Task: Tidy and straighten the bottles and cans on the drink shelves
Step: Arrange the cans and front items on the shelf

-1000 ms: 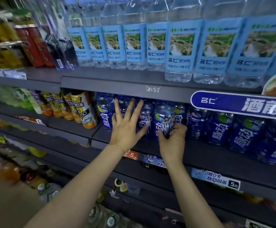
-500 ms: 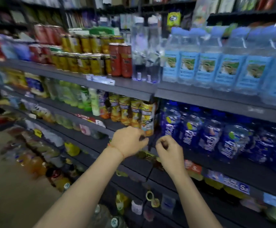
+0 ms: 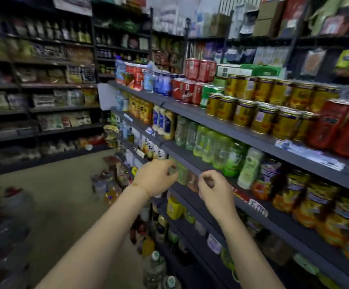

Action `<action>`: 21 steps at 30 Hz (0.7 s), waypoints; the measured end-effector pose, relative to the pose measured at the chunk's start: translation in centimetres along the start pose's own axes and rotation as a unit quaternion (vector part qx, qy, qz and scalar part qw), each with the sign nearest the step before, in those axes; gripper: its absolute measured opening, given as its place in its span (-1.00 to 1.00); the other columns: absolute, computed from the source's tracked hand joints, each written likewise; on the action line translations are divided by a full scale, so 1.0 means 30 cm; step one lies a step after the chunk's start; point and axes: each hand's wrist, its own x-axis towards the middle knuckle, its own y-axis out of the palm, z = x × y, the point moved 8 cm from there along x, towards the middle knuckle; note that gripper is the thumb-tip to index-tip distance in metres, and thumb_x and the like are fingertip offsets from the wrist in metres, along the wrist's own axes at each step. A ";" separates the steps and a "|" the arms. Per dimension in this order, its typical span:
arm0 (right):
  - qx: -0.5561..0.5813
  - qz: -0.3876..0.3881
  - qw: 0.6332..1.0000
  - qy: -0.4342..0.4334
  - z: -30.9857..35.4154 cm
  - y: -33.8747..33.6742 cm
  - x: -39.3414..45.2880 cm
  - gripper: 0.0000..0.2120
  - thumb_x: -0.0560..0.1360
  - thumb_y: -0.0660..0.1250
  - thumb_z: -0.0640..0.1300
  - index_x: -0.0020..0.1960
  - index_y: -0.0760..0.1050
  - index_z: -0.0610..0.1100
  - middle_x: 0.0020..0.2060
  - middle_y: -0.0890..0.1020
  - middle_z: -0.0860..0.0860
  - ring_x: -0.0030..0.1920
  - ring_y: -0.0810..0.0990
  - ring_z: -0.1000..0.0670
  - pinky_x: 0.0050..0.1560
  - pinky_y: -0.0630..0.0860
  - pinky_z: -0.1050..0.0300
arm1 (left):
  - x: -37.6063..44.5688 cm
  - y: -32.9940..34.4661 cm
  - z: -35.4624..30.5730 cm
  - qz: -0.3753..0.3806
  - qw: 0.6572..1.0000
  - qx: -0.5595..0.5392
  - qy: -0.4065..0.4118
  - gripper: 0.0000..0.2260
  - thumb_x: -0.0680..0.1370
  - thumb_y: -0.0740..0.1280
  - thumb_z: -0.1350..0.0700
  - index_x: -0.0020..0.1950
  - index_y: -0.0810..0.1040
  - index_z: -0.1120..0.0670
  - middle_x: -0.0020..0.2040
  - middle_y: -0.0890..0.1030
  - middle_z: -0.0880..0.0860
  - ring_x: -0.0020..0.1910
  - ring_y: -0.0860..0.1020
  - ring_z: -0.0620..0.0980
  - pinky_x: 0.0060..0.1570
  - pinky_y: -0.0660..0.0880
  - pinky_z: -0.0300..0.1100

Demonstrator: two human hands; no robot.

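Here, both hands are hanging in front of the drink shelves (image 3: 221,124), level with the second shelf edge from the top. The left hand (image 3: 156,178) is showing its back to the camera, fingers loosely curled, fingertips just in front of a small green bottle (image 3: 182,174) on the shelf below the edge; blur is hiding whether they are touching it, so contact cannot be told. The right hand (image 3: 215,189) is sitting just beside it, fingers curled inward with thumb near forefinger, nothing visible between them.

The top shelf is carrying gold cans (image 3: 261,105) stacked two high, with red cans (image 3: 188,90) to their left and taller red cans (image 3: 336,126) to their right. On the shelf beneath, green bottles (image 3: 209,142) are standing upright in a row, then a pale green bottle (image 3: 249,167), then orange-and-yellow labelled bottles (image 3: 313,203) further right. Lower shelves are holding mixed bottles, blurred. Snack shelves (image 3: 44,86) are lining the far side of the aisle.
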 end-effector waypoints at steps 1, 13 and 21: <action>-0.005 0.007 1.000 -0.003 0.009 0.061 0.061 -0.89 0.60 0.27 -0.07 -0.09 0.48 0.07 -0.10 0.56 0.07 -0.12 0.56 0.08 -0.17 0.50 0.13 | 0.033 -0.002 0.071 0.001 1.000 -0.001 -0.007 -0.72 0.63 0.20 -0.10 0.24 0.55 -0.04 0.00 0.67 -0.06 -0.21 0.61 -0.07 -0.29 0.61 -0.05; 0.021 -0.003 0.997 -0.073 0.223 0.589 1.115 -0.95 0.55 0.29 -0.15 0.00 0.51 -0.05 0.03 0.50 0.01 -0.09 0.50 0.06 -0.14 0.35 0.19 | 0.812 -0.157 0.795 -0.042 0.995 -0.063 -0.067 -0.78 0.62 0.25 0.02 -0.02 0.67 0.07 -0.12 0.67 -0.02 -0.14 0.60 -0.03 -0.06 0.57 -0.02; -0.030 0.044 0.996 -0.067 0.385 0.883 1.736 -0.67 0.55 0.31 -0.11 0.29 0.36 -0.14 0.09 0.46 -0.02 -0.02 0.47 0.00 -0.07 0.39 0.09 | 1.287 -0.267 1.225 -0.112 0.972 -0.190 -0.083 -0.84 0.60 0.27 0.04 0.01 0.65 -0.01 -0.09 0.64 -0.09 -0.14 0.58 -0.06 -0.06 0.52 -0.15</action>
